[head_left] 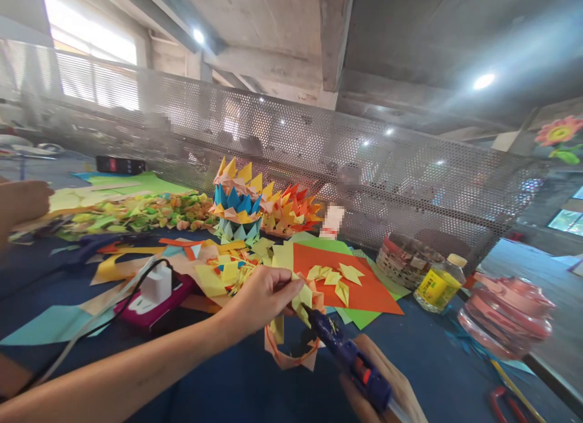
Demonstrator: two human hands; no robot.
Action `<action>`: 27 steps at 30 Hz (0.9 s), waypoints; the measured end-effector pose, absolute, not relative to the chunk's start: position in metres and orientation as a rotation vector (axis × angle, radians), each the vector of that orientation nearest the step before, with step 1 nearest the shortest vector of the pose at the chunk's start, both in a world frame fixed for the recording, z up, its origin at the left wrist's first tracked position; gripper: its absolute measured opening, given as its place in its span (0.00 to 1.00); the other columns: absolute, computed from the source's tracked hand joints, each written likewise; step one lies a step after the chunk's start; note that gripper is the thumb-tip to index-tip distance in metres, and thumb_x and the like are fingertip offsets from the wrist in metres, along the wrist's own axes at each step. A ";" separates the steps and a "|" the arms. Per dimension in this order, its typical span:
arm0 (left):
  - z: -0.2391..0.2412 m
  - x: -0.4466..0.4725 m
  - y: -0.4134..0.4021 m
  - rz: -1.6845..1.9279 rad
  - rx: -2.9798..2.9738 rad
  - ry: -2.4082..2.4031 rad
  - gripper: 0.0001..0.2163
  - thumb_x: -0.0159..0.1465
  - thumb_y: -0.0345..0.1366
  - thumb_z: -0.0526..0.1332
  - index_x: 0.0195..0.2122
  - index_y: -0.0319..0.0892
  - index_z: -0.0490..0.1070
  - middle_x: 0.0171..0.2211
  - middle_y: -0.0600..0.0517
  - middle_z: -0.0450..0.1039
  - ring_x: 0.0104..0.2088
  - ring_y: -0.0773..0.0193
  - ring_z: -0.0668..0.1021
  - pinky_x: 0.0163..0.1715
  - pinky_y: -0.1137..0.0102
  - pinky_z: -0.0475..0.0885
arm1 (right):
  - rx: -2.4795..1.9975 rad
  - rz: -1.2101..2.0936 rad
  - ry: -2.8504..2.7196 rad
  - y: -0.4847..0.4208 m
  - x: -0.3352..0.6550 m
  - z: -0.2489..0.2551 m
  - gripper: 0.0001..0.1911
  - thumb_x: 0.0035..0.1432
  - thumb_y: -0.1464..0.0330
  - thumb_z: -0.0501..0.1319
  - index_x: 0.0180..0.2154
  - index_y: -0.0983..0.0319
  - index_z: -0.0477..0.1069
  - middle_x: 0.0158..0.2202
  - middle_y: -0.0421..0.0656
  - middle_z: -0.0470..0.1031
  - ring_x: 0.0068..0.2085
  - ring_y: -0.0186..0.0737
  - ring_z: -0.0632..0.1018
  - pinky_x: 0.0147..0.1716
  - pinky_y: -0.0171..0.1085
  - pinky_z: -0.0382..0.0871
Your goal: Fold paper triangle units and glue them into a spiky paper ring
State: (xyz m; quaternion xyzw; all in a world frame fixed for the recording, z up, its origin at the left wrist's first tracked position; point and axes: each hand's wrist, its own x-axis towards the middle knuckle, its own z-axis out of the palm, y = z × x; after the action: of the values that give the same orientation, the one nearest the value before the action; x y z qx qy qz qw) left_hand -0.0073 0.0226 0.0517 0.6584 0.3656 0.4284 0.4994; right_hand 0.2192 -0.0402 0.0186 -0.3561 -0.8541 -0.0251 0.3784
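Note:
My left hand [268,292] pinches a folded pale-yellow paper piece [301,296] between thumb and fingers. Just below it is a ring of folded peach paper [291,357] with pointed edges; whether the yellow piece is joined to it, I cannot tell. A dark blue hot glue gun [348,356] is in my right hand [387,374], its nozzle at the yellow piece. Behind lie several folded yellow pieces [342,283] on an orange paper sheet [373,292]. Finished-looking paper crowns in blue [237,201] and orange-red [296,210] stand further back.
A purple power strip [157,307] with a white plug and cables lies left, near paper scraps [136,213]. On the right are a woven basket [401,259], a yellow-labelled bottle [439,286], a pink kettle [507,313] and red-handled scissors [505,405]. Another person's hand [25,204] shows far left.

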 end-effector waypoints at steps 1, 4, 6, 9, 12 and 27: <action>0.052 -0.007 0.022 1.038 1.590 0.885 0.18 0.59 0.50 0.58 0.25 0.38 0.71 0.25 0.50 0.75 0.28 0.63 0.78 0.30 0.71 0.76 | -0.918 -0.063 -2.182 -0.040 0.219 0.018 0.03 0.62 0.66 0.53 0.35 0.58 0.63 0.27 0.38 0.70 0.24 0.32 0.74 0.24 0.26 0.69; 0.051 -0.007 0.023 1.036 1.575 0.868 0.18 0.58 0.50 0.59 0.25 0.39 0.72 0.26 0.50 0.77 0.29 0.62 0.79 0.30 0.71 0.76 | -0.928 -0.049 -2.188 -0.040 0.219 0.020 0.05 0.62 0.66 0.52 0.33 0.58 0.62 0.26 0.38 0.70 0.24 0.32 0.74 0.23 0.27 0.69; 0.052 -0.007 0.023 1.026 1.570 0.861 0.18 0.58 0.51 0.59 0.26 0.39 0.73 0.28 0.49 0.78 0.30 0.62 0.79 0.31 0.71 0.76 | -0.951 -0.038 -2.189 -0.042 0.219 0.022 0.05 0.61 0.66 0.53 0.33 0.58 0.63 0.26 0.38 0.70 0.23 0.32 0.74 0.24 0.27 0.69; 0.052 -0.007 0.023 1.025 1.582 0.881 0.18 0.57 0.51 0.59 0.26 0.38 0.72 0.26 0.50 0.76 0.28 0.63 0.78 0.30 0.71 0.76 | -1.010 -0.037 -2.180 -0.047 0.218 0.027 0.04 0.61 0.66 0.54 0.33 0.57 0.63 0.27 0.38 0.71 0.25 0.33 0.75 0.26 0.27 0.71; 0.052 -0.008 0.024 1.043 1.584 0.892 0.19 0.56 0.51 0.59 0.23 0.39 0.69 0.22 0.53 0.72 0.25 0.65 0.76 0.30 0.70 0.76 | -1.028 -0.050 -2.179 -0.049 0.218 0.028 0.05 0.61 0.65 0.55 0.33 0.57 0.64 0.27 0.38 0.71 0.26 0.34 0.76 0.27 0.27 0.71; 0.060 -0.012 0.025 1.133 1.534 0.904 0.16 0.55 0.47 0.61 0.19 0.40 0.64 0.17 0.58 0.60 0.20 0.70 0.69 0.30 0.70 0.76 | -0.959 -0.067 -2.177 -0.043 0.223 0.019 0.08 0.62 0.61 0.52 0.32 0.56 0.64 0.25 0.38 0.71 0.22 0.35 0.74 0.21 0.29 0.71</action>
State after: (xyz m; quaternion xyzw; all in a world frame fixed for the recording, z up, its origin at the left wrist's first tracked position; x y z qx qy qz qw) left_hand -0.0117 0.0251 0.0601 0.6324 0.3727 0.4670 0.4930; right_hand 0.2230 -0.0427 0.0192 -0.3739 -0.8493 -0.0263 0.3717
